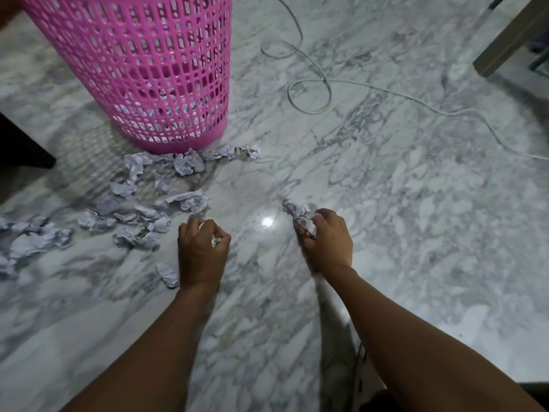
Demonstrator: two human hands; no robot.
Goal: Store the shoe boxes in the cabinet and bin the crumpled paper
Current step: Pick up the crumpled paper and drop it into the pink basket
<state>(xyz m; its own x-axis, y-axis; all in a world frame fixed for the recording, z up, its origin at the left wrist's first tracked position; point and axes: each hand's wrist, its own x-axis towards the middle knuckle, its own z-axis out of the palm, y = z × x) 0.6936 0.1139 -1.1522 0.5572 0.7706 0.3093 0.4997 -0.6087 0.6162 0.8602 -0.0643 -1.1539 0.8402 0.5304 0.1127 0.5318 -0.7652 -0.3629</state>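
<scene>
Marble floor (386, 203) w/ pink basket (133, 69), crumpled papers (190, 165), white cable (326, 80).

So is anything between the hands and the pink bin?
Nothing tall. Between the left hand, the right hand and the pink bin lie only loose crumpled papers on the floor, probably easy to lift over.

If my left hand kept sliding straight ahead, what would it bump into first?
Probably the crumpled paper lying on the floor just ahead of the left hand; the pink basket stands farther on. Depth is hard to judge here.
</scene>
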